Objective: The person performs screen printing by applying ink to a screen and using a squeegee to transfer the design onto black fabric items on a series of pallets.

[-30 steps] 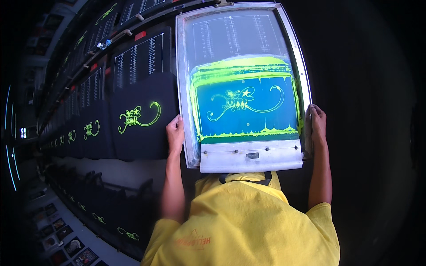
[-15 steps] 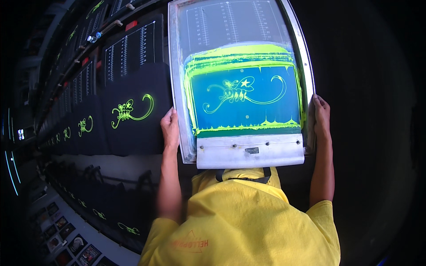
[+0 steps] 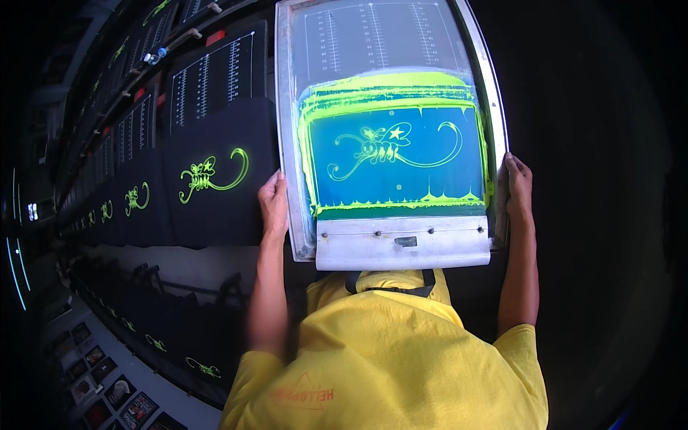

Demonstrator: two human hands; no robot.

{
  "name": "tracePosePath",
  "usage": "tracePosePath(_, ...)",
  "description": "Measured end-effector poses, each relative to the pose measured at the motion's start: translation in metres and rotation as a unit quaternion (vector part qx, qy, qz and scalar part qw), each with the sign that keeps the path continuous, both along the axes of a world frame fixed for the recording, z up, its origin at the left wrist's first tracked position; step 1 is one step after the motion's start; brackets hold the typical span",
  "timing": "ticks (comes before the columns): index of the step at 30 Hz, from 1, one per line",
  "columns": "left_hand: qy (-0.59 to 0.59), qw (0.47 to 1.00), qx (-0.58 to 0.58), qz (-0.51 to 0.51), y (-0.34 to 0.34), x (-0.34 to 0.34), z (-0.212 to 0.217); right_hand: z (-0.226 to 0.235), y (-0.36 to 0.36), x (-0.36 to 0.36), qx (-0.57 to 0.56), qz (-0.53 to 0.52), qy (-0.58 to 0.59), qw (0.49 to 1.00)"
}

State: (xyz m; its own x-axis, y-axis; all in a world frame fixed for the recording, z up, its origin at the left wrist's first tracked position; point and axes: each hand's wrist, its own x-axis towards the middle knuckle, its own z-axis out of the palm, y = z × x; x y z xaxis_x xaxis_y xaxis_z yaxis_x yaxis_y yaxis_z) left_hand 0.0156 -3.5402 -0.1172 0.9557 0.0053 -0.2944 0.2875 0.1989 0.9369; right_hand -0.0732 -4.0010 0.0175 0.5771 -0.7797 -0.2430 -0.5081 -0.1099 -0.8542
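Between my two hands is a screen-printing frame [image 3: 373, 46] with a pale metal border, held by its long sides. My left hand [image 3: 273, 201] grips the left side near the lower corner, thumb on top. My right hand [image 3: 519, 183] grips the right side at about the same height. Bright yellow-green ink lies in bands around a blue stencil area [image 3: 430, 179] that shows a winged insect design. A metal squeegee [image 3: 403, 247] rests across the near end of the frame. To the left, a dark cloth [image 3: 222, 129] carries the same design in yellow-green.
A row of dark printed cloths [image 3: 147, 175] on ruled boards [image 3: 211, 79] runs off to the left. A small bottle [image 3: 154, 56] lies on the rail beyond. Several printed pictures [image 3: 118, 393] are spread at lower left.
The surroundings have shifted slightly against the view. Both hands keep the same grip on the frame, and the squeegee stays at its near end.
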Motion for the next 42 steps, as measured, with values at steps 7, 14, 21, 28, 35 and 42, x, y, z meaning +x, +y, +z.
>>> tracePosePath(7, -0.007, 1.000, 0.002, 0.000, -0.003, 0.000, 0.008, -0.001, -0.008, -0.002, 0.034, 0.036, 0.025, 0.998)
tracePosePath(14, -0.009, 1.000, 0.002, 0.000, -0.002, 0.000, 0.005, 0.001, -0.004, 0.000, 0.022, 0.029, 0.031, 0.999)
tracePosePath(21, -0.003, 1.000, 0.006, 0.001, -0.001, 0.001, 0.002, -0.001, -0.008, 0.000, 0.015, 0.024, 0.028, 0.999)
tracePosePath(28, -0.001, 1.000, -0.001, -0.002, -0.002, 0.001, 0.007, -0.005, -0.009, 0.001, 0.009, 0.016, 0.030, 0.999)
tracePosePath(35, 0.006, 1.000, -0.004, 0.001, -0.002, 0.001, 0.007, -0.003, -0.007, 0.002, 0.013, 0.011, 0.036, 0.999)
tracePosePath(42, 0.000, 1.000, -0.008, -0.002, -0.001, 0.001, 0.003, -0.011, -0.016, 0.001, 0.016, 0.026, 0.026, 0.999)
